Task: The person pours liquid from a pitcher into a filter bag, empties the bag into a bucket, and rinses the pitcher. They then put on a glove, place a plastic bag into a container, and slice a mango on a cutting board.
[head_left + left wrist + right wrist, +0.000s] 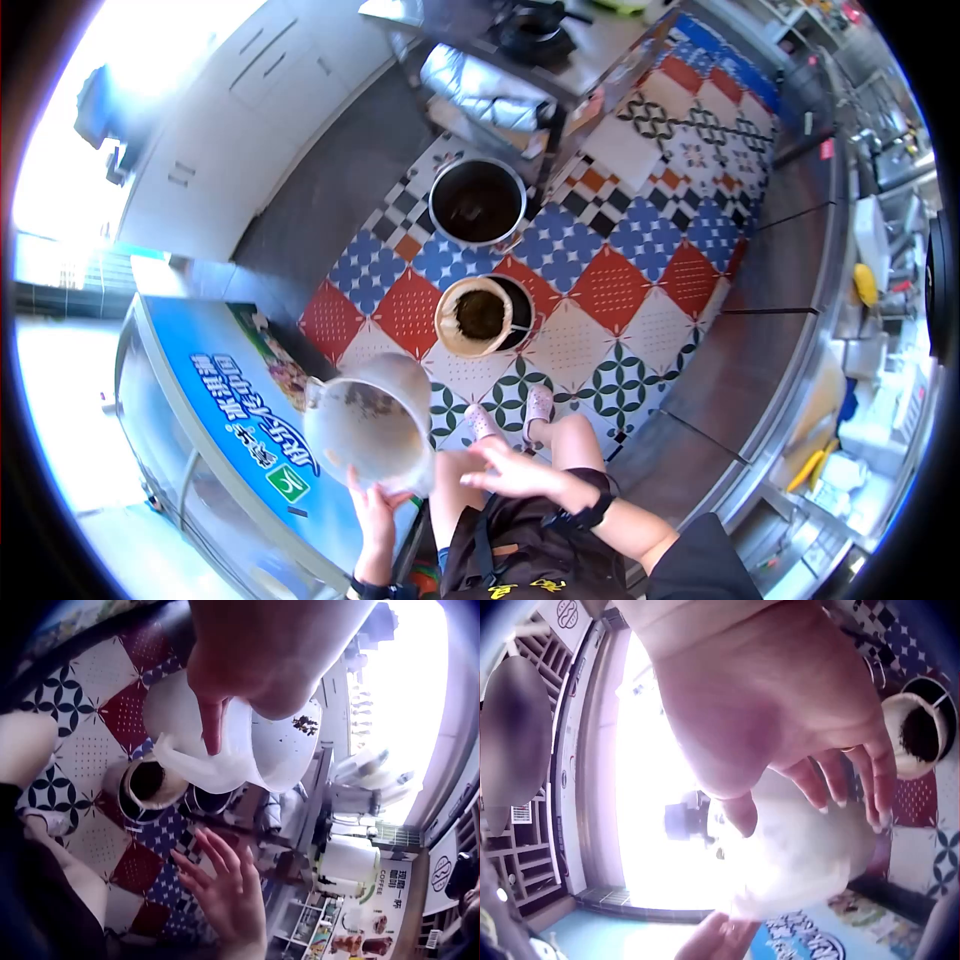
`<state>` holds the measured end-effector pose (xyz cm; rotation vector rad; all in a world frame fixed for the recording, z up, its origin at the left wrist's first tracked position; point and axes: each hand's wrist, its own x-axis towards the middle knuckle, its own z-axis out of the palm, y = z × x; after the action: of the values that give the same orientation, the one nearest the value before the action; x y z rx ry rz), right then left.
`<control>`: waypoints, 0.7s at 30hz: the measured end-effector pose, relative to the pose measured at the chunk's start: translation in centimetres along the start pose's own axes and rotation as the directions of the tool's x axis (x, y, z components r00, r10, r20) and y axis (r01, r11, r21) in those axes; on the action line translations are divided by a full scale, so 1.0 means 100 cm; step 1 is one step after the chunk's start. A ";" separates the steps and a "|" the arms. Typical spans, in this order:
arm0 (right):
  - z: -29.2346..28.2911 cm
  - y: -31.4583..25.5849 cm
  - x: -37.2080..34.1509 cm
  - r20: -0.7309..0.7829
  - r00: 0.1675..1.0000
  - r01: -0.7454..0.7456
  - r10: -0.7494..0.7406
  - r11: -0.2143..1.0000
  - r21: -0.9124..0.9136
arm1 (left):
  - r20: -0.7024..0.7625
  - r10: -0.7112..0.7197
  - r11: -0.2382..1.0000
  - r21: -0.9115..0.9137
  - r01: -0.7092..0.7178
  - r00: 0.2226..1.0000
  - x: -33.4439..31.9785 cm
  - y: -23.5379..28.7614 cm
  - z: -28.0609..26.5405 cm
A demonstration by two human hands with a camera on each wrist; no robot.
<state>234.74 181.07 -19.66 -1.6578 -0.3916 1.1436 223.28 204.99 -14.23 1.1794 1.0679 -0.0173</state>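
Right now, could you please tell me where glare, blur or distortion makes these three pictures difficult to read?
Head view: fisheye bending, black corners, left edge overexposed, though the patterned floor is clear. Left wrist view: white glare at upper right, dark left corners. Right wrist view: strong glare beyond the right hand, pale bucket washed out and blurred.

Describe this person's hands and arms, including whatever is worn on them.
The right hand wears a gold-coloured ring and black wristband, with a dark sleeve higher up that arm. The left hand is ungloved and has a dark wristband.
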 end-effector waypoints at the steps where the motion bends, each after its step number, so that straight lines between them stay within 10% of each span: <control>1: 0.017 -0.005 -0.017 0.010 0.998 0.067 -0.067 0.994 -0.086 | 0.062 0.009 1.000 -0.007 -0.008 0.998 -0.025 0.011 0.017; 7: -0.001 -0.046 -0.120 -0.434 0.901 0.068 -0.019 0.993 0.096 | 0.482 -0.174 0.985 0.091 0.148 0.859 -0.078 0.017 0.136; 11: -0.091 -0.017 -0.183 -0.812 0.584 0.120 -0.004 0.989 0.081 | 0.647 -0.170 0.981 0.181 0.068 0.743 -0.101 0.007 0.278; 13: -0.153 0.009 -0.217 -0.915 0.385 0.084 -0.121 0.992 -0.096 | 0.812 -0.161 0.957 0.268 -0.113 0.562 -0.101 -0.001 0.348; 16: -0.263 0.061 -0.272 -0.921 0.169 -0.057 -0.351 0.929 -0.365 | 0.966 -0.156 0.642 0.259 -0.721 0.208 -0.101 -0.006 0.422; 17: -0.295 0.066 -0.300 -0.941 0.337 0.113 0.023 0.992 0.065 | 0.949 -0.289 0.296 0.211 -0.932 0.123 -0.090 -0.011 0.438; 21: -0.399 0.041 -0.410 -0.970 0.122 0.081 -0.212 0.976 -0.203 | 0.759 -0.645 0.047 -0.073 -0.996 -0.086 -0.058 -0.058 0.457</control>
<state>246.54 127.51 -2.89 -2.0220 0.3046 -0.3753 247.43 165.40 -15.44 2.0315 -1.4118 -1.2098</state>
